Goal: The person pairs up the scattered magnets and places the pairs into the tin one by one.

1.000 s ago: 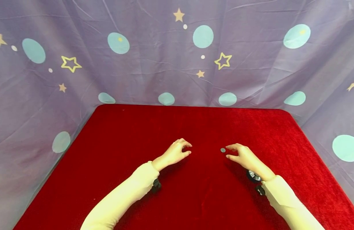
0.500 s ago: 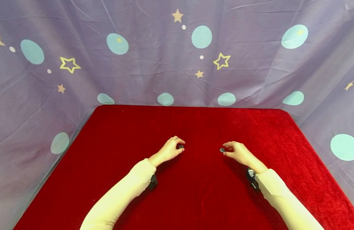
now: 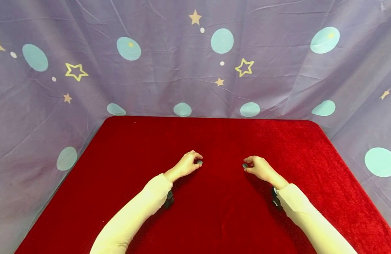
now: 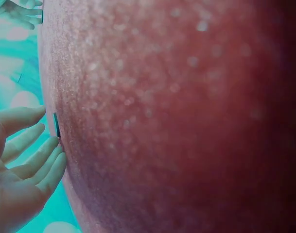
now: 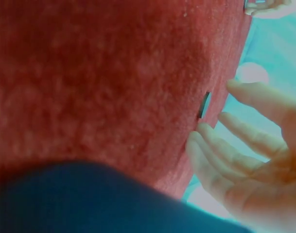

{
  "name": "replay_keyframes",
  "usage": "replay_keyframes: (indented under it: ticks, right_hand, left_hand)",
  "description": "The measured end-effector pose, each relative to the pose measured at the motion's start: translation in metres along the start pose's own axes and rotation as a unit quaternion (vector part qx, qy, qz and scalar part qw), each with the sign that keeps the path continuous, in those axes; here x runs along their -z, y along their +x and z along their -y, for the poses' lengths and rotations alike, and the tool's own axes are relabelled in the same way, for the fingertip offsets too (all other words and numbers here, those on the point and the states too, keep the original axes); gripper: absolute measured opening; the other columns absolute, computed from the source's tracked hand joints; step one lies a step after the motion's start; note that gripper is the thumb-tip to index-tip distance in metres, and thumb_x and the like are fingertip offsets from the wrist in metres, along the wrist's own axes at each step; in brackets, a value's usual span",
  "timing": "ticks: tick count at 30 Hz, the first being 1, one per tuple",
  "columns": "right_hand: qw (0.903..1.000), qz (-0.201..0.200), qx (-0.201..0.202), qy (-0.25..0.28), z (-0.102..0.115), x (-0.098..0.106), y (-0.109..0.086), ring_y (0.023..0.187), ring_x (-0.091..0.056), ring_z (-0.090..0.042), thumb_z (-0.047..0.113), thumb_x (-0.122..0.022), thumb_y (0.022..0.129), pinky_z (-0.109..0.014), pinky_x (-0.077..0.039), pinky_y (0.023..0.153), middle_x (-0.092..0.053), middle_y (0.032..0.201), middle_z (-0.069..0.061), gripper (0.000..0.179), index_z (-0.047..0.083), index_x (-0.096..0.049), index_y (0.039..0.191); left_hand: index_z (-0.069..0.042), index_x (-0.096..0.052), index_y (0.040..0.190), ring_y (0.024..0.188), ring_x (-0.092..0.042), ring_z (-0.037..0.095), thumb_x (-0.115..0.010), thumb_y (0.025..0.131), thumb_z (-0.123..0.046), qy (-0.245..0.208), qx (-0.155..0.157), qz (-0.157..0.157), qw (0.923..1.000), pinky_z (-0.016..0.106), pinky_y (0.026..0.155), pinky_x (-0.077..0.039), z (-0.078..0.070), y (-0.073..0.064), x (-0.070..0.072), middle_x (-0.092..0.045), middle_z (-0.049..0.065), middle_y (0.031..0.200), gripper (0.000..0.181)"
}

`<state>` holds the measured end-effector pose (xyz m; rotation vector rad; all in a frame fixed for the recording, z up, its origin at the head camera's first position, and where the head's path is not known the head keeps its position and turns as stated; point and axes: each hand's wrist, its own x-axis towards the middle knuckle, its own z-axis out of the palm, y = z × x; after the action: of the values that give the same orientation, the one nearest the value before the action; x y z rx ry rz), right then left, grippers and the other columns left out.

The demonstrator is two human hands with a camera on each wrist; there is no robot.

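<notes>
Two small flat grey discs lie apart on the red cloth. The left hand (image 3: 186, 165) is at the left disc (image 3: 200, 162), its thumb and fingers parted on either side of it. In the left wrist view that disc (image 4: 56, 124) lies flat on the cloth, with the fingertips right at its edge and the thumb tip a little away. The right hand (image 3: 261, 168) reaches round the right disc (image 3: 245, 165) in the same way. The right wrist view shows this disc (image 5: 204, 105) on the cloth between thumb and fingers, with gaps to them.
A red velvety cloth (image 3: 214, 204) covers the table. Behind and beside it hangs a purple curtain (image 3: 170, 63) with stars and pale blue ovals. Dark wrist devices sit under both sleeves, the left device (image 3: 168, 199) showing more.
The left hand has moved left to its disc, which was hidden at first. The right hand has moved slightly left, so its thumb and fingers now flank the right disc.
</notes>
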<state>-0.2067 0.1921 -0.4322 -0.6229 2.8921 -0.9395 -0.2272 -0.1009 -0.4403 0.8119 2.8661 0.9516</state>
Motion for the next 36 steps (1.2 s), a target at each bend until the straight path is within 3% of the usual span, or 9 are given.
replay_keyframes:
  ticks: [13,15,19,22,26,30,32,34,36]
  right_hand:
    - [0.9997,-0.004,-0.021,-0.014,-0.002,-0.005,0.005,0.077,-0.057,-0.028,-0.001,-0.067,0.068,-0.039,-0.045,0.069,-0.059,0.081,-0.016,0.028,-0.012,-0.061,0.094]
    - [0.9996,-0.008,-0.02,-0.019,-0.002,-0.006,0.005,0.076,-0.057,-0.028,-0.001,-0.067,0.067,-0.039,-0.045,0.069,-0.059,0.08,-0.016,0.027,-0.012,-0.062,0.091]
    - [0.9994,-0.014,-0.017,-0.026,-0.001,-0.007,0.006,0.073,-0.058,-0.029,-0.003,-0.067,0.065,-0.04,-0.045,0.067,-0.06,0.076,-0.016,0.024,-0.012,-0.062,0.086]
    - [0.9993,-0.018,-0.017,-0.027,0.0,-0.007,0.006,0.072,-0.058,-0.029,-0.004,-0.067,0.064,-0.04,-0.046,0.067,-0.061,0.075,-0.017,0.021,-0.011,-0.063,0.083]
    - [0.9993,-0.018,-0.025,-0.023,0.002,-0.006,0.007,0.072,-0.059,-0.03,-0.003,-0.066,0.066,-0.04,-0.046,0.067,-0.063,0.074,-0.018,0.016,-0.01,-0.064,0.08]
    - [0.9992,-0.012,-0.031,-0.022,0.003,-0.006,0.008,0.074,-0.061,-0.03,-0.001,-0.066,0.068,-0.04,-0.048,0.067,-0.064,0.076,-0.018,0.013,-0.009,-0.065,0.079]
    - [0.9993,-0.01,-0.031,-0.018,0.005,-0.007,0.009,0.073,-0.061,-0.029,-0.001,-0.067,0.068,-0.039,-0.048,0.066,-0.065,0.075,-0.017,0.012,-0.009,-0.065,0.078]
    - [0.9996,-0.007,-0.022,-0.017,0.006,-0.008,0.01,0.071,-0.061,-0.028,-0.001,-0.067,0.067,-0.038,-0.048,0.065,-0.065,0.073,-0.016,0.011,-0.008,-0.065,0.076]
    - [0.9998,-0.007,-0.017,-0.011,0.008,-0.009,0.01,0.069,-0.061,-0.026,-0.002,-0.067,0.066,-0.037,-0.048,0.064,-0.065,0.071,-0.015,0.011,-0.008,-0.065,0.075]
  left_hand:
    - [0.002,-0.063,0.096,0.082,-0.056,0.024,-0.068,0.073,-0.002,-0.006,0.016,0.027,0.9995,0.03,0.073,-0.046,0.007,0.005,-0.002,-0.055,0.012,0.09,0.024]
    - [0.001,-0.063,0.097,0.083,-0.055,0.023,-0.067,0.074,-0.004,0.006,0.0,0.02,0.9998,0.031,0.074,-0.045,0.011,0.007,-0.005,-0.054,0.011,0.09,0.024]
    - [-0.007,-0.066,0.092,0.074,-0.052,0.014,-0.07,0.074,-0.02,0.017,-0.059,-0.009,0.9981,0.023,0.066,-0.042,0.07,0.025,-0.042,-0.052,0.004,0.084,0.022]
    - [-0.007,-0.067,0.089,0.072,-0.052,0.013,-0.071,0.073,-0.021,0.01,-0.052,-0.005,0.9986,0.022,0.064,-0.042,0.078,0.028,-0.048,-0.051,0.002,0.082,0.022]
    - [0.001,-0.066,0.09,0.078,-0.055,0.022,-0.069,0.074,-0.007,0.01,0.004,0.019,0.9998,0.026,0.068,-0.044,0.022,0.012,-0.015,-0.054,0.01,0.085,0.019]
    - [0.004,-0.066,0.089,0.077,-0.055,0.024,-0.069,0.073,-0.004,0.015,0.018,0.033,0.9992,0.023,0.067,-0.042,0.001,0.006,-0.002,-0.055,0.012,0.083,0.018]
    - [0.003,-0.066,0.087,0.075,-0.055,0.024,-0.07,0.072,-0.004,0.006,0.008,0.034,0.9994,0.025,0.067,-0.042,0.002,0.007,-0.002,-0.055,0.01,0.08,0.018]
    - [0.001,-0.067,0.089,0.076,-0.054,0.022,-0.069,0.074,-0.007,0.027,-0.017,0.028,0.9991,0.027,0.07,-0.041,0.005,0.008,-0.005,-0.055,0.009,0.082,0.018]
    - [-0.002,-0.067,0.089,0.075,-0.053,0.018,-0.069,0.075,-0.015,0.036,-0.049,0.019,0.998,0.028,0.07,-0.041,0.036,0.019,-0.027,-0.055,0.006,0.081,0.019]
